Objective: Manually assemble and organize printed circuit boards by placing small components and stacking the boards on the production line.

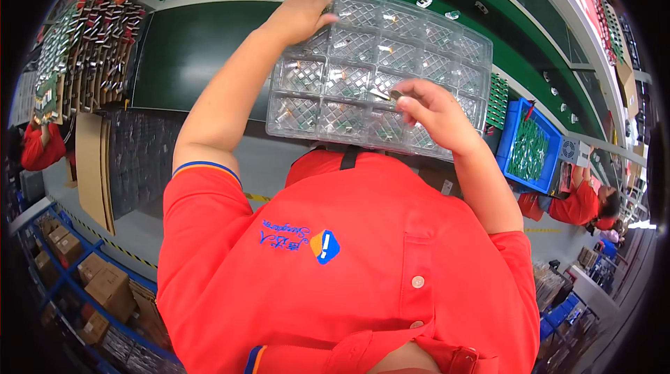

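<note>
From where I stand, the clear compartment tray (489, 60) lies in front of the person in red, over the near edge of the dark green counter (202, 53), its near side close to their waist. Small mesh-like squares and bits of white and orange show in its compartments.

The right hand (440, 114) is over the tray's nearer half, right of the middle. Its thumb and forefinger are pinched narrow on a small dark part (396, 94), which sits right at the fingertips, above the compartments; I can't make out what kind of part it is. The other fingers curl in below.

The left hand (300, 18) is at the tray's far left corner, fingers bent over the rim and thumb sticking out to the right over a compartment. Whether those fingers close on anything, I can't tell.

Right of the tray stands a green perforated rack (497, 98), and beyond it a blue bin (553, 157) of green boards (528, 150).
</note>
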{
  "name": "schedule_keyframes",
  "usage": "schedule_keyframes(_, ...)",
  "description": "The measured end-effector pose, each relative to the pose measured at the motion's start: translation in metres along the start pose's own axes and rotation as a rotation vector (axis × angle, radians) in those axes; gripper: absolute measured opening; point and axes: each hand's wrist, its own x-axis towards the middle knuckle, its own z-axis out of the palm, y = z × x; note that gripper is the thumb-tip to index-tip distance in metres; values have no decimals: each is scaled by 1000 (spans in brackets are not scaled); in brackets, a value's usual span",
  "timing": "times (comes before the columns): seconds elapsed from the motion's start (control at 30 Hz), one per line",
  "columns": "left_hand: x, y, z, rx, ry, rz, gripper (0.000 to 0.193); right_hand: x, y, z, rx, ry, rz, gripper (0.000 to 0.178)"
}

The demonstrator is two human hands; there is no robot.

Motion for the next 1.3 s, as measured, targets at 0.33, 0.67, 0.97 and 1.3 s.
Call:
schedule_keyframes(0.33,-90,-16,-24,-759,550,-441,31,128,-14,46,-686,208,-458,34)
schedule_keyframes(0.67,-157,15,-22,-625,527,-603,29,82,36,-89,-995,754,-651,30)
schedule_keyframes(0.97,-106,52,-6,-661,506,-515,35,-59,335,-396,-439,950,172,24)
schedule_keyframes(1.3,1,178,-24,-594,369,-370,34,26,354,-320,-198,798,51,25)
